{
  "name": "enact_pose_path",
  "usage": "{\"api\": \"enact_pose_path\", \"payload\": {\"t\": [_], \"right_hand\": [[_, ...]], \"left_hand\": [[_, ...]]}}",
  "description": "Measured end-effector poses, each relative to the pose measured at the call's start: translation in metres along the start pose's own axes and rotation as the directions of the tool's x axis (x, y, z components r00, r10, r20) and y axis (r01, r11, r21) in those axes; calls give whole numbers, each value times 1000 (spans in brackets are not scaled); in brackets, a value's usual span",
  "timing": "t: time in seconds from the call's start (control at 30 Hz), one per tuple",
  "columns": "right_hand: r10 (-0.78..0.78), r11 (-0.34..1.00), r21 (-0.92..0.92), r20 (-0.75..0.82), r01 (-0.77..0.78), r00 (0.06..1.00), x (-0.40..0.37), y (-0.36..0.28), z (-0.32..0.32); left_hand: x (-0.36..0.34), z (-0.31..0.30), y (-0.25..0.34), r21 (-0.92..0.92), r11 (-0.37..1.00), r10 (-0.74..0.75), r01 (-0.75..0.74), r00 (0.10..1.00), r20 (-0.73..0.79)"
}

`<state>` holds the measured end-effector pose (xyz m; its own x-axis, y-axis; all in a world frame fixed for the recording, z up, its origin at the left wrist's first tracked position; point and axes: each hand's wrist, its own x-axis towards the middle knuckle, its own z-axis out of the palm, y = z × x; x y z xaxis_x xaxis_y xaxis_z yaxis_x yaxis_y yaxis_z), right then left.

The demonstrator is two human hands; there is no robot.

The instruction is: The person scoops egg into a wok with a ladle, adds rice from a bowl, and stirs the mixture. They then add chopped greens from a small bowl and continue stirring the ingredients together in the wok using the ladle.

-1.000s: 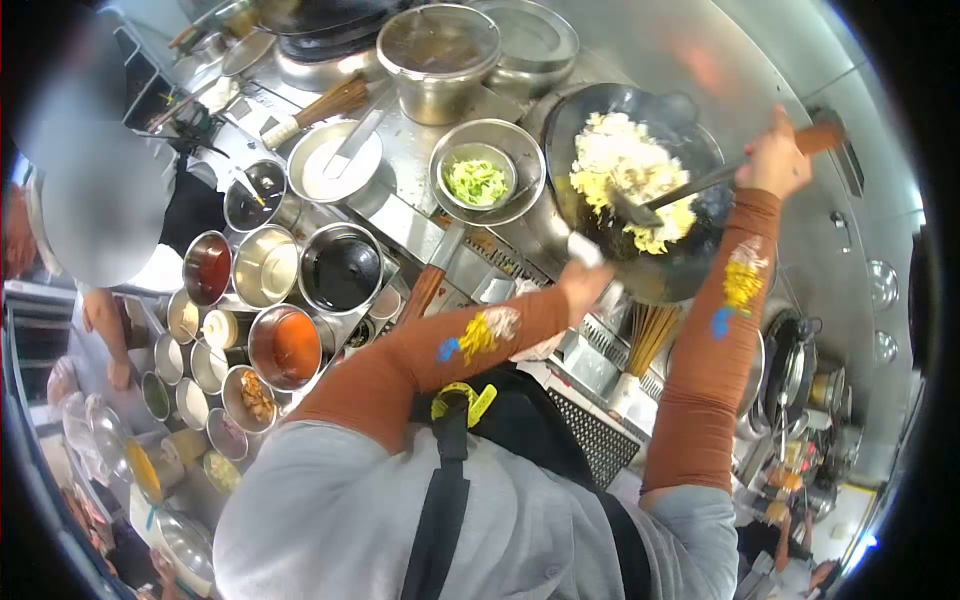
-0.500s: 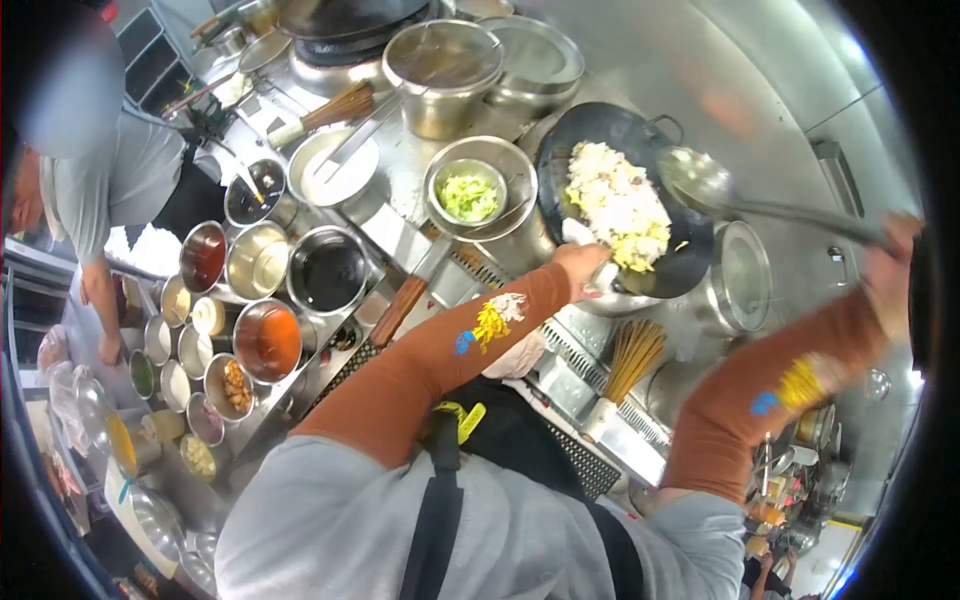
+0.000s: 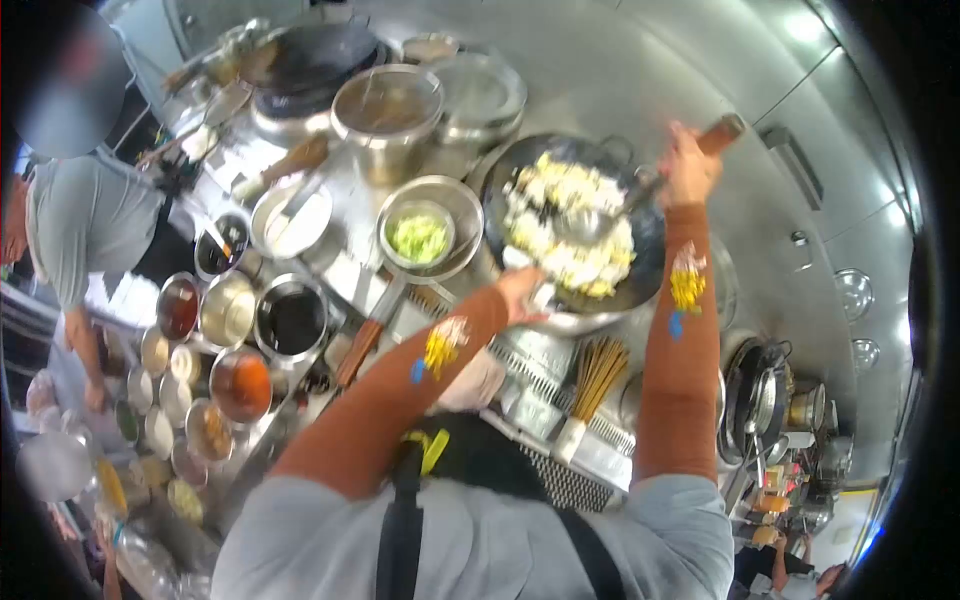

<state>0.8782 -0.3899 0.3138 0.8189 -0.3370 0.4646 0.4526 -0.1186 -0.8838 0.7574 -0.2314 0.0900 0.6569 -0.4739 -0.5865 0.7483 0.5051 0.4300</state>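
My left hand [image 3: 519,294] is closed on the near edge of a dark wok [image 3: 652,250], with a bit of white cloth [image 3: 543,296] at the fingers. Pale rice mixed with yellow egg [image 3: 593,264] lies spread across the wok's bottom. My right hand [image 3: 690,168] grips the handle of a metal ladle [image 3: 587,226], its wooden end sticking out past the fist. The ladle's bowl is down in the rice. To the left of the wok, a small bowl of chopped greens [image 3: 419,238] sits inside a larger metal bowl [image 3: 463,262].
Tubs of dark liquid [image 3: 291,320] and orange sauce [image 3: 243,386] stand at left, among several smaller containers. A bamboo brush [image 3: 600,375] lies in front of the wok. Behind are a steel pot [image 3: 388,130] and another wok [image 3: 310,55]. A co-worker [image 3: 95,220] stands at left.
My right hand has swung inward from the far right, bringing the ladle down into the rice. The rice is more spread out in the wok. My left hand stays at the wok's edge.
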Motion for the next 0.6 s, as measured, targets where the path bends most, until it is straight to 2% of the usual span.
{"api": "enact_pose_path", "payload": {"t": [0.03, 0.1, 0.13, 0.2, 0.27, 0.3, 0.33, 0.37, 0.43, 0.5, 0.53, 0.57, 0.6], "right_hand": [[-13, 997, -80, -114, 3, 993, 11, -22, -16], [-55, 998, 5, -367, 61, 929, 16, -89, -51], [-9, 991, 118, -413, 63, 911, 35, -79, -69], [131, 952, 304, -512, 36, 849, 57, -8, -115], [-237, 970, -92, -564, 226, 791, 56, 86, -88], [-102, 994, -87, -494, 67, 863, 20, 42, -53], [-32, 999, -52, -415, 11, 909, 10, 22, -31], [-23, 999, -30, -341, 14, 940, 15, -1, -27], [-115, 993, -51, -255, 105, 960, 11, -74, -28], [-340, 930, -180, -89, 321, 936, -35, -143, -36], [-430, 854, -310, 28, 417, 902, -66, -159, -36], [-460, 793, -410, 84, 451, 884, -91, -159, -28], [-419, 805, -462, 1, 372, 908, -87, -136, -13]], "left_hand": [[2, 2, 0, 7, 1000, 25, -25, 999, -47], [5, 7, 5, -21, 998, 64, -65, 997, -47], [16, 1, 7, 80, 984, 163, -161, 986, -26], [27, 0, 5, 96, 989, 121, -117, 992, -39], [18, 9, 6, 70, 996, 55, -49, 995, -81], [9, 13, 3, 66, 997, 46, -39, 994, -103], [41, -9, -14, 15, 997, 73, -72, 991, -110], [15, 1, -19, 7, 993, 119, -119, 984, -131], [-45, 12, -28, -51, 998, 33, -32, 999, 18], [-115, 44, -22, 80, 995, 68, -65, 997, -32], [-106, 37, -28, 56, 996, 67, -66, 997, -22], [-75, 20, -29, 174, 966, 181, -193, 980, 82], [-74, 26, -18, 264, 905, 291, -332, 939, 185]]}}
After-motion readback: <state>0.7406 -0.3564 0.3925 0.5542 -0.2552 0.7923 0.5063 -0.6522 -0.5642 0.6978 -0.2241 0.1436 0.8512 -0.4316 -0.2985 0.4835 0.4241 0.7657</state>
